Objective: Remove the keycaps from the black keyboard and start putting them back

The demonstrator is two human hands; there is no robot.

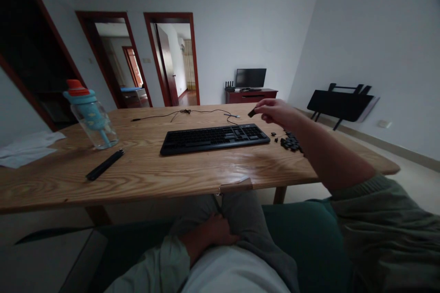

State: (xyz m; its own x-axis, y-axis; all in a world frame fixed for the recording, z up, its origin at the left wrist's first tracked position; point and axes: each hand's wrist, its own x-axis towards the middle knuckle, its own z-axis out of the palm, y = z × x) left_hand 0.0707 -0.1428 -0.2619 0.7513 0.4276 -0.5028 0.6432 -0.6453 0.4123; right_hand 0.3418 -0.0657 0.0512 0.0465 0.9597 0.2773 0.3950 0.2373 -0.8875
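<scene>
My right hand [273,112] is raised above the right end of the table, its thumb and fingers pinched on a small black keycap [252,113]. Below and left of it lies a black keyboard [213,138], flat on the wood. A heap of loose black keycaps [290,143] sits right of the keyboard, partly hidden behind my right forearm. Down in my lap, my left hand [218,230] rests on my grey trousers with loosely bent fingers, and nothing shows in it.
The wooden table [144,169] carries a water bottle [94,119] with a red cap, a black stick-like object [105,165], white tissues [29,146] and the keyboard's cable [202,111]. Brown tape [236,186] covers part of the front edge. A folded black table [340,104] leans at the right wall.
</scene>
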